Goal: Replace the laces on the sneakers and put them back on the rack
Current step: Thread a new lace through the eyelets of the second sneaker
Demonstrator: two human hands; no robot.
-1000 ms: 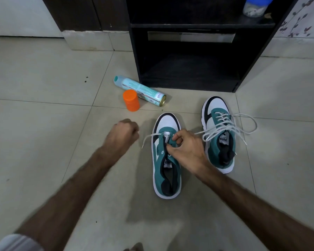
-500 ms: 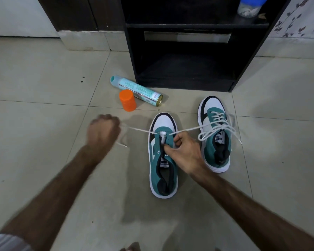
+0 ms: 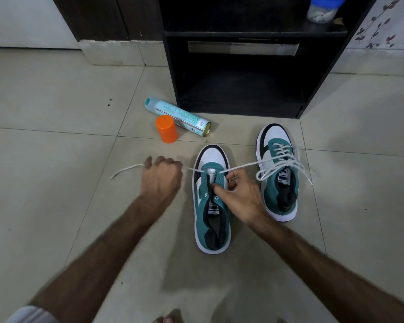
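Lacing a teal-and-white sneaker on a tiled floor before a black rack.

The left hand (image 3: 162,180) is fisted round a white lace (image 3: 126,170) threaded through the near sneaker (image 3: 211,199); the right hand (image 3: 239,194) pinches that sneaker's eyelet edge. The second sneaker (image 3: 278,173), laced, stands just right. A clear jar with a blue lid (image 3: 323,8) sits on the rack (image 3: 240,54) shelf, its contents unclear. A spray can (image 3: 177,116) lies touching an upright orange cap (image 3: 166,128) on the floor (image 3: 56,136).

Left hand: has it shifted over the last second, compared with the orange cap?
Yes. The left hand swung out to the left, away from the near sneaker, then came partway back; it now sits below the orange cap, gripping the lace.
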